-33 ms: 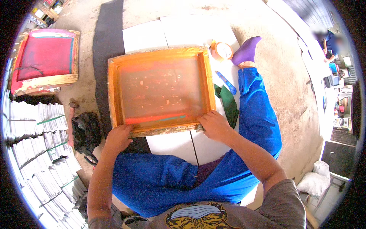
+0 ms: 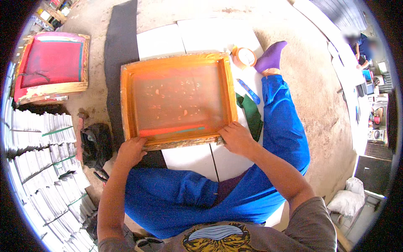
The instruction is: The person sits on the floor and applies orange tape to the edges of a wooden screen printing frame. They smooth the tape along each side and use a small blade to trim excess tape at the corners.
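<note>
A wooden screen-printing frame [image 2: 184, 143] lies in front of me, its brownish-orange mesh [image 2: 168, 103] marked with small pale shapes and a red band near the close edge. At its near left corner, my left hand [image 2: 132, 150] is closed on the wood. My right hand [image 2: 236, 137] grips the near right corner, fingers over the rim. Under the frame are white boards [image 2: 191, 161]. Beside its right edge lie a blue utility knife [image 2: 249, 91], a dark green piece of material [image 2: 252, 117] and an orange tape roll [image 2: 244, 57].
My blue-trousered legs [image 2: 287, 126] surround the boards. At left stand another frame with red mesh [image 2: 54, 63], stacks of white paper [image 2: 46, 155] and a crumpled black bag [image 2: 96, 145]. A black strip [image 2: 121, 63] runs along the floor. Far right, a person [image 2: 362, 50] and a white sack [image 2: 347, 200] show.
</note>
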Available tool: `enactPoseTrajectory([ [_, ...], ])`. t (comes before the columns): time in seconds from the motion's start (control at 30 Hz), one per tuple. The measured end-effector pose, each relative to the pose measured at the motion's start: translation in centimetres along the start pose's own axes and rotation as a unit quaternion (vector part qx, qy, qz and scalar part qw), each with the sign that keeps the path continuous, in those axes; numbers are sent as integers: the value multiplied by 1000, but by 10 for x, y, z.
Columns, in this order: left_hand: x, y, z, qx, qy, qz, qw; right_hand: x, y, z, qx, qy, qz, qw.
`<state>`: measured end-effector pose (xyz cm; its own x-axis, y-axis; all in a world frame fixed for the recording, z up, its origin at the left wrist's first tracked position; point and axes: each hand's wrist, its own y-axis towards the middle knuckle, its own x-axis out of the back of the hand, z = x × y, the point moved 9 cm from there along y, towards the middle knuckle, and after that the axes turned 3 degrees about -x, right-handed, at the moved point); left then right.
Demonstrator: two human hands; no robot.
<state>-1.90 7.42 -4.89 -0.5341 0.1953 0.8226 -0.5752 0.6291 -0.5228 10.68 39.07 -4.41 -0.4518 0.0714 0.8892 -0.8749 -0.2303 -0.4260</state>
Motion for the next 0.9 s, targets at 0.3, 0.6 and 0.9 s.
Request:
enactPoseTrajectory([
  [0.3, -11, -8, 6, 2, 23, -24, 999, -16, 7, -10, -55, 5, -25, 998],
  [0.6, 2, 3, -4, 27, 44, -45, 998, -26, 19, -39, -124, -33, 39, 991],
  [0.9, -19, 7, 15, 17, -69, -74, 995, 60, -23, -46, -15, 150, -233, 961],
])
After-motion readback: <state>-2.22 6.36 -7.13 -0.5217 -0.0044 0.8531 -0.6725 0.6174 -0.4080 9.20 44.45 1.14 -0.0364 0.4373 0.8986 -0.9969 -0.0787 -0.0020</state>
